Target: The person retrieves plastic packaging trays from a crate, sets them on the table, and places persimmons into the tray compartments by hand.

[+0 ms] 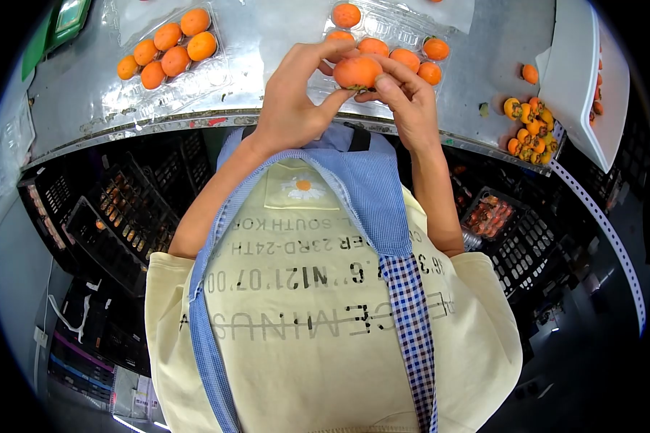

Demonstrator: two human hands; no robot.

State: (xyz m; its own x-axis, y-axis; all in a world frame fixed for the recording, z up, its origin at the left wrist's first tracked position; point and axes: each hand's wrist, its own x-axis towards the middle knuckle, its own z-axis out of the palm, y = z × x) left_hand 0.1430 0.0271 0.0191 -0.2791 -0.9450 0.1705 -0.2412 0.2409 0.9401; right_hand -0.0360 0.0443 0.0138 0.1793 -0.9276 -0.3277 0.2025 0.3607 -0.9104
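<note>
Both hands hold an orange persimmon (357,73) above the metal table's near edge, its leafy end turned down toward me. My left hand (296,94) has its fingers behind the fruit and its thumb at the lower side. On the other side, my right hand (406,94) pinches it with thumb and fingers. Just beyond the hands lies a clear plastic tray (383,22) with several persimmons (405,59), partly hidden by the fingers. Farther left, another clear tray (211,61) contains several persimmons (167,35).
Several small yellow-orange fruits (533,128) are heaped at the table's right corner. A single persimmon (530,73) lies near a tilted white bin (574,79) with more fruit inside. Black crates (112,209) stand below on the left, others on the right. A green object (68,20) is at upper left.
</note>
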